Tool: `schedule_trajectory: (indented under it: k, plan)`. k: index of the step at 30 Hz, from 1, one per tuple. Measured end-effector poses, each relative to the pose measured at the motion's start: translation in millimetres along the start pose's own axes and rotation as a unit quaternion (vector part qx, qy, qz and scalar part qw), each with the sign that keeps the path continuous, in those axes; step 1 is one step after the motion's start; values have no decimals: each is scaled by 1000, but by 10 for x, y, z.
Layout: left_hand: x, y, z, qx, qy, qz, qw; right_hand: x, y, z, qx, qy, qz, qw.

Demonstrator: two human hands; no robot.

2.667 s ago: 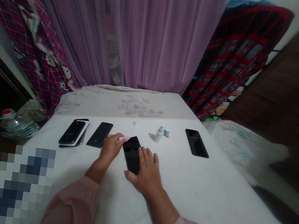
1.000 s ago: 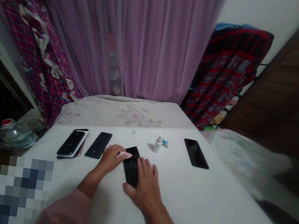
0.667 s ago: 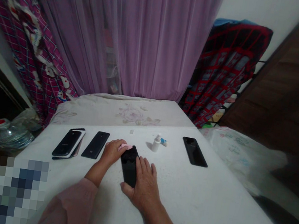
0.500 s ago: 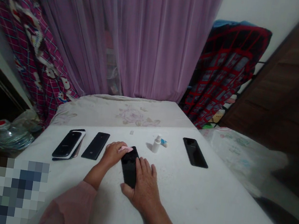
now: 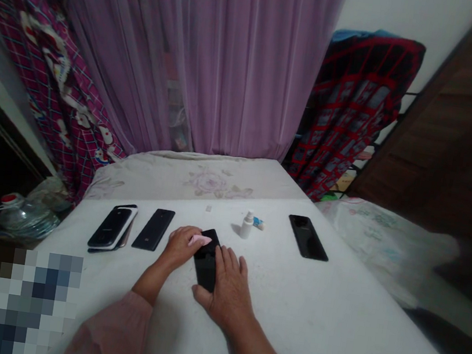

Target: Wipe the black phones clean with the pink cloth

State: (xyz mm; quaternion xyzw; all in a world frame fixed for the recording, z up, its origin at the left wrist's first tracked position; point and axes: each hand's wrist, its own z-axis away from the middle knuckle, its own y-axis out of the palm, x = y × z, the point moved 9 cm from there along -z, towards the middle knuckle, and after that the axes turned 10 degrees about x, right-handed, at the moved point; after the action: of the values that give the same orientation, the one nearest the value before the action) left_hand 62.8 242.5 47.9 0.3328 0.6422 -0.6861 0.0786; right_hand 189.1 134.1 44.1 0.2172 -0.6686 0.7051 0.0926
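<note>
A black smartphone (image 5: 204,266) lies on the white-covered table in front of me. My left hand (image 5: 181,246) pinches a small pink cloth (image 5: 199,240) and presses it on the phone's upper part. Along the phone's right side, my right hand (image 5: 229,287) grips it, fingers at the edge and thumb by the lower end. Beyond the phone stands a small white spray bottle (image 5: 247,225), with a blue-and-white item (image 5: 259,223) lying behind it. Left of my left hand is a dark smartphone (image 5: 153,230).
At the left, several phones lie stacked, a dark one (image 5: 111,227) on top. Another black phone (image 5: 309,238) lies at the right. A tiny pale piece (image 5: 208,209) sits farther back. A large plastic bottle with a red cap (image 5: 8,199) stands beyond the table's left edge.
My left hand has shifted slightly to the right with the pink cloth across the phone's top. My right hand keeps its grip. The camera view has moved a little.
</note>
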Motion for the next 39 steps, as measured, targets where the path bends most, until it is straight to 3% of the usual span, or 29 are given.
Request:
schedule_trajectory:
  k: [13, 29, 39]
  plan:
    - [23, -14, -209, 7, -37, -23, 999, -89, 156, -8, 10, 3, -7, 1000]
    - [-16, -44, 49, 46, 38, 48, 997, -75, 143, 3, -15, -11, 9, 1000]
    - [-25, -7, -33, 27, -11, 13, 999, -77, 130, 17, -49, -22, 6, 999]
